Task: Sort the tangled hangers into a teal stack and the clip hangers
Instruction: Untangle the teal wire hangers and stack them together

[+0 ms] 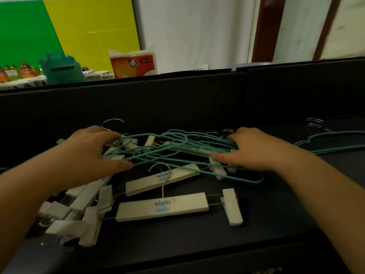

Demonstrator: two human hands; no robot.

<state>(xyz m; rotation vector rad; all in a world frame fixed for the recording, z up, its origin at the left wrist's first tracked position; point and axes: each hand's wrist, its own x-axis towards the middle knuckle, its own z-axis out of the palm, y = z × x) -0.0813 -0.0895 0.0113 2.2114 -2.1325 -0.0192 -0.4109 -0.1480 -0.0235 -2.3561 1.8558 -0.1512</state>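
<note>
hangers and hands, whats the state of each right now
teal tangle: heaped on the clip hangers, gripped at both ends
teal stack: lying apart at far right
clip hangers: flat, some loose, some under the tangle
left hand: grips the tangle
right hand: grips the tangle

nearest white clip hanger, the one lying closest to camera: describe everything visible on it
The nearest clip hanger lies flat on the dark table, apart from both hands. Its body is a cream-white flat bar, looking like painted wood or plastic, with blue print in the middle. A thin metal hook rises from its top edge toward the pile behind. Metal rods run out of both ends; a white clip sits on the right rod, and the left one meets the clutter of other clips.
</note>
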